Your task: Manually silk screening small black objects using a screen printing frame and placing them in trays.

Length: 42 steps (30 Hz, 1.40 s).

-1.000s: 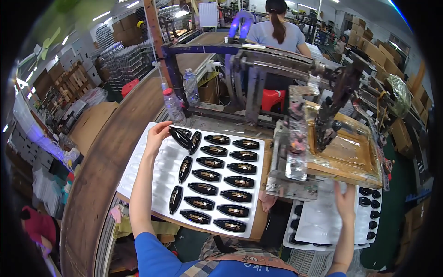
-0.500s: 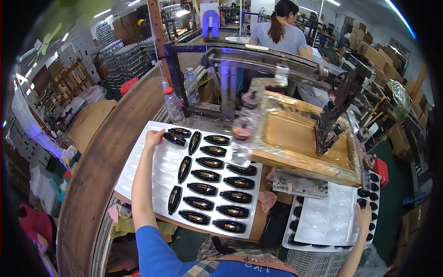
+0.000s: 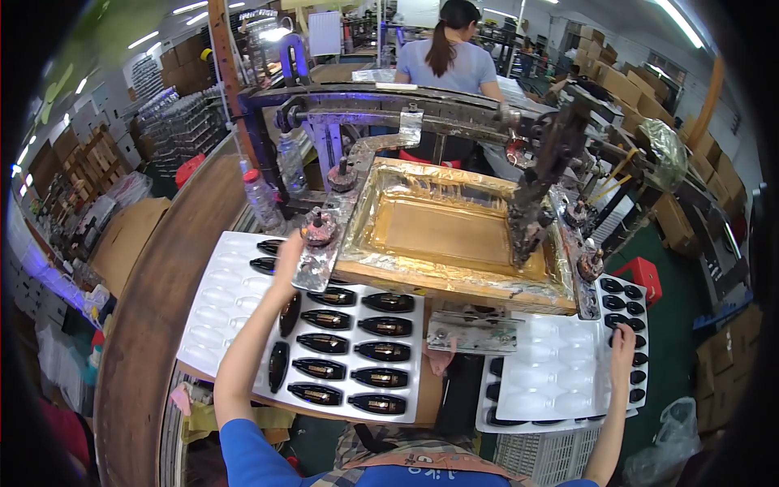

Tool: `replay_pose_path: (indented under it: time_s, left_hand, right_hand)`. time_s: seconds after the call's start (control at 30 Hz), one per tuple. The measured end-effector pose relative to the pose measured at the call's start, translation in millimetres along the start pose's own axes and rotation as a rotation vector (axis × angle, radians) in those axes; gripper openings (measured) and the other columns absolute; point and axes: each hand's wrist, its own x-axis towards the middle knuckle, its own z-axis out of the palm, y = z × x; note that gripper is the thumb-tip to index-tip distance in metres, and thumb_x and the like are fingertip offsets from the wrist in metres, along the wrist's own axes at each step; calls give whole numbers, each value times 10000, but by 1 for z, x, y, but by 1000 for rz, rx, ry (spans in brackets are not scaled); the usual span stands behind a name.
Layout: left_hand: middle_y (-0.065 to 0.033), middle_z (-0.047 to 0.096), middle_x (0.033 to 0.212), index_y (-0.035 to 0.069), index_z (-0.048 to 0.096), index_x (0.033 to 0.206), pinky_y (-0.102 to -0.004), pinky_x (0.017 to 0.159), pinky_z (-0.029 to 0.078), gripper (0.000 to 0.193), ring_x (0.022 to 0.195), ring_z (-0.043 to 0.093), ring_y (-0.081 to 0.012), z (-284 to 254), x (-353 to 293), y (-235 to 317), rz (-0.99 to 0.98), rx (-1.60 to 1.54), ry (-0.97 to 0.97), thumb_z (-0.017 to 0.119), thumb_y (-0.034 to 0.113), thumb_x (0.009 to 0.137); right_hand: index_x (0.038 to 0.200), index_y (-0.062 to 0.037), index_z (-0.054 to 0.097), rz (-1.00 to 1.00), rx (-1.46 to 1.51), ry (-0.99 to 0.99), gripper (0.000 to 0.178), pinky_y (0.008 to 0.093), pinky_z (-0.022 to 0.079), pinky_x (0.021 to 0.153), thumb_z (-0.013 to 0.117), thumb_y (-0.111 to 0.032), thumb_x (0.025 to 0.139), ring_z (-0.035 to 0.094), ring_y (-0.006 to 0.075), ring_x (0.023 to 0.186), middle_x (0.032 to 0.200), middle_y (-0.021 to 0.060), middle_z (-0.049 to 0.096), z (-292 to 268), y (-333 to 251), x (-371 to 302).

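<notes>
My left hand (image 3: 290, 258) is raised over the left white tray (image 3: 213, 304), against the metal bracket (image 3: 318, 264) on the screen frame's left side; its fingers are blurred and partly hidden there. Glossy black tapered pieces (image 3: 322, 343) with gold print lie in this tray's hollows, some crosswise and some lengthwise. The wood-edged printing screen (image 3: 438, 231) hangs over the tray's far right part. On the right, my right hand (image 3: 623, 345) has its fingers closed at a black oval piece (image 3: 614, 321) by the edge of a white moulded tray (image 3: 552, 365).
More black pieces (image 3: 637, 377) line the tray beneath on the right. A dark metal arm (image 3: 548, 170) stands over the screen. A red-capped bottle (image 3: 261, 199) is beside the curved wooden bench (image 3: 154, 300). Beyond the machine, another person (image 3: 446, 65) faces away.
The view has turned right. My left hand has moved from a black piece in the left tray to the screen frame's side. The screen has shifted left over the tray.
</notes>
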Motion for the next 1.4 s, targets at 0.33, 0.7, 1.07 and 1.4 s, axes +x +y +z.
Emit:
replay_pose_path:
  time_s: [0.33, 0.7, 1.07, 1.4]
  left_hand:
    - [-87, 604, 827, 13, 577, 944, -287, 666, 437, 215, 746, 568, -177, 78, 48, 109, -266, -735, -84, 596, 152, 782]
    - [11, 578, 765, -19, 596, 899, -207, 659, 419, 214, 710, 512, -65, 3, 68, 113, -664, -1053, -293, 600, 176, 810]
    - [-6, 511, 536, 24, 576, 644, -220, 454, 406, 367, 476, 475, -80, -105, -65, -84, -1040, -386, 34, 614, 355, 799]
    - [-171, 576, 540, -62, 602, 660, -366, 536, 478, 517, 505, 599, -266, -92, -97, -144, -1206, 311, -173, 582, 449, 729]
  right_hand:
    - [1160, 17, 407, -243, 533, -254, 506, 273, 417, 786, 645, -60, 720, 513, 143, 908, 1014, 77, 512, 8, -188, -7]
    - [1124, -5, 491, -339, 342, -683, 530, 295, 380, 873, 696, -287, 725, 514, 235, 1026, 1089, 132, 552, 60, -295, 17]
    - [1106, 32, 505, -160, 401, -259, 368, 343, 346, 922, 550, -180, 809, 489, 315, 1064, 1114, 208, 533, 64, -183, 19]
    - [1078, 23, 516, -53, -424, -87, 426, 412, 397, 857, 519, -328, 838, 498, 382, 995, 1126, 247, 497, 40, -18, 64]
